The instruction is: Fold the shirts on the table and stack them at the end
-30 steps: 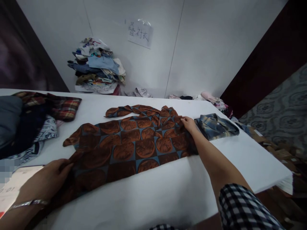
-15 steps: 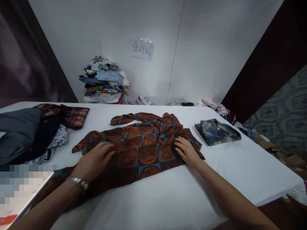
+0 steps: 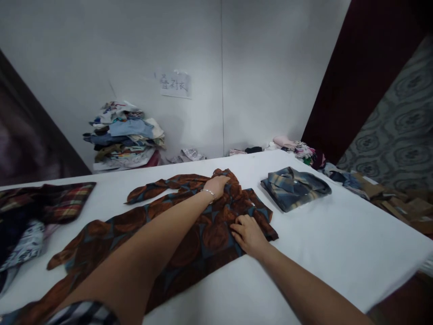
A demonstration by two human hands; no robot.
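Note:
A brown and blue shirt [image 3: 216,234] with large round patterns lies spread over the white table, its collar end toward the right and its sleeves toward the left. My left hand [image 3: 217,186], a silver bracelet at its wrist, reaches across the shirt to the rumpled cloth by the collar. Its fingers look closed on that cloth, though they are partly hidden. My right hand [image 3: 249,235] rests on the near right part of the shirt, fingers slightly bent and apart. My left forearm covers part of the shirt's middle.
A folded blue-grey plaid shirt [image 3: 295,188] lies right of the spread shirt. On the left are dark and red plaid clothes [image 3: 69,203]. A tall clothes pile [image 3: 126,135] stands by the wall at the back. Cardboard boxes [image 3: 402,203] lie beyond the table's right edge.
My left hand has moved from the shirt's near left part up and right to the collar area. My right hand stays on the shirt. The view has turned rightward.

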